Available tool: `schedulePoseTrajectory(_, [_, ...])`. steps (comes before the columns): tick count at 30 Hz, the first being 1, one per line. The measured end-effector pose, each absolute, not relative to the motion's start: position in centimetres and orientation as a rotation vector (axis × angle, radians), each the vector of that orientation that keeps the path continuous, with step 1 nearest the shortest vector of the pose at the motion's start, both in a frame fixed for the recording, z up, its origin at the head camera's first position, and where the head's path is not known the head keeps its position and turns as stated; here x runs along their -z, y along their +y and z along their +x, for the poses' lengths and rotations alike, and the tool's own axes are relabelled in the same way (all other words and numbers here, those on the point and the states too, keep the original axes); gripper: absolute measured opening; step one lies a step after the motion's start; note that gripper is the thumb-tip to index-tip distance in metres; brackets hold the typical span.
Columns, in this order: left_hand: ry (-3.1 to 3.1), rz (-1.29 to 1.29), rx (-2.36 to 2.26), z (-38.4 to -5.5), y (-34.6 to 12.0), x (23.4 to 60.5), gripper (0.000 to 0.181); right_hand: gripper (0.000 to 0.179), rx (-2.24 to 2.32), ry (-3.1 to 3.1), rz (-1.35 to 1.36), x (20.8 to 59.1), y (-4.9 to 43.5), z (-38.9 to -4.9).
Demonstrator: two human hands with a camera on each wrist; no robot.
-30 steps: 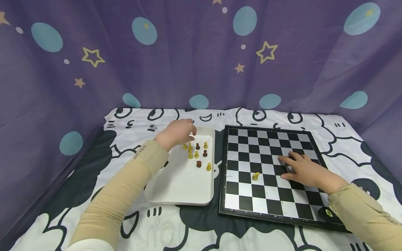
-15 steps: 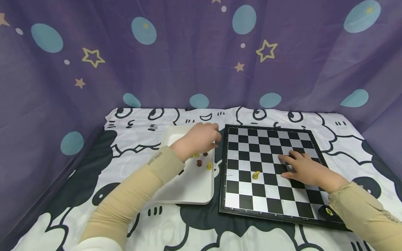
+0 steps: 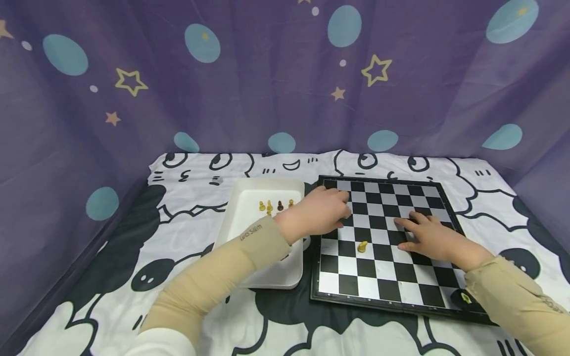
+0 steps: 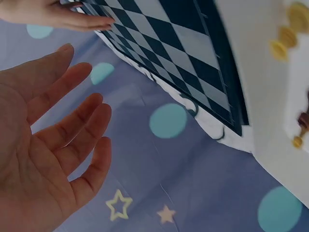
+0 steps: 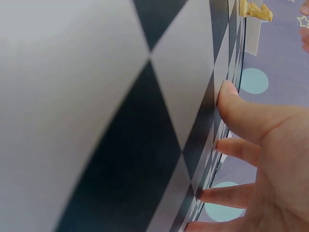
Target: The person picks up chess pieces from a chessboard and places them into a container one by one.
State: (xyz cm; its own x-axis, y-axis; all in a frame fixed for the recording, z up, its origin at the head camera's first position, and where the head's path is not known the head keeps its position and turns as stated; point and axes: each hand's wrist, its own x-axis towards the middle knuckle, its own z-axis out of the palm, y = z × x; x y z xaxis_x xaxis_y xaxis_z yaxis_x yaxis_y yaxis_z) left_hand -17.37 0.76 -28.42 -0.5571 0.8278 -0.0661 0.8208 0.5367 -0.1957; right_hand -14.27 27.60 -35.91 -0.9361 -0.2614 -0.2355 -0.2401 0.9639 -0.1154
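My left hand (image 3: 318, 210) is over the left edge of the chessboard (image 3: 378, 282), just past the white tray (image 3: 271, 277). In the left wrist view its fingers (image 4: 91, 121) are loosely bent, with nothing seen between them. My right hand (image 3: 434, 240) rests on the right half of the board, fingers spread; the right wrist view shows the fingertips touching the squares. A yellow knight (image 3: 362, 246) stands on the board between the two hands. Several yellow and dark brown chess pieces, such as a brown one (image 3: 280, 205), are in the tray, partly hidden by the left forearm.
A black oval thing with a yellow mark (image 3: 465, 298) is at the board's near right corner, beside the right sleeve. Tray and board lie side by side on a black-and-white patterned cloth (image 3: 231, 326). A purple curtain (image 3: 249, 99) closes off the back and sides.
My left hand has moved right, from above the pieces in the tray to over the board's left edge. The right hand and the knight have stayed where they were.
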Motion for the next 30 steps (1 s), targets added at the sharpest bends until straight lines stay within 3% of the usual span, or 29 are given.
schedulePoseTrajectory(19, [-2.692, -1.646, -0.400, -16.6, 4.5, 30.5, 0.037, 0.073, 0.110, 2.859, -0.374, 35.8, 27.6, -14.3])
schedulePoseTrajectory(30, [-2.702, -1.695, -0.347, -16.8, 5.1, 31.6, 0.023, 0.073, 0.102, 2.865, -0.370, 35.9, 27.7, -14.4])
